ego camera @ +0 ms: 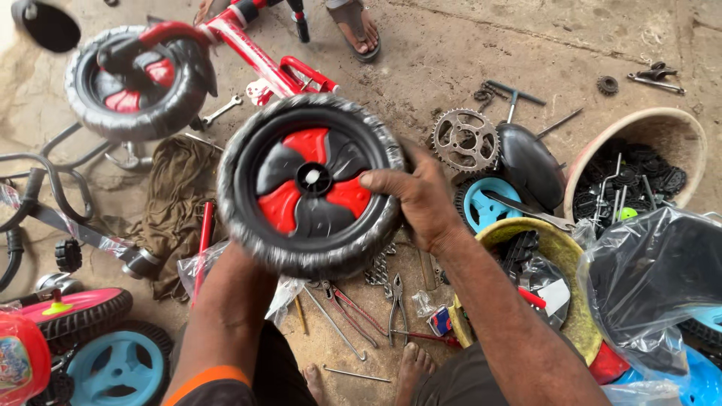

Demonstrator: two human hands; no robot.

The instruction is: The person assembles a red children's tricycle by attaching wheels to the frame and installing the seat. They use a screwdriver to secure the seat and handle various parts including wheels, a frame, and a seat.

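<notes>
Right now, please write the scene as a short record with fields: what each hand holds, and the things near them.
held object: black plastic wheel with red and black spokes, lifted above the floor
right hand: grip on the wheel's right rim
left hand: under the wheel's lower left rim, mostly hidden
below wheel: metal pliers on the concrete floor
right of wheel: steel chain sprocket
upper left: red bicycle frame with a matching wheel

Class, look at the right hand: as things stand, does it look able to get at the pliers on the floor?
Probably not right away. The right hand grips the rim of the red-and-black wheel, so it is occupied. The pliers lie uncovered just below it, so the path looks free once it lets go.
</notes>
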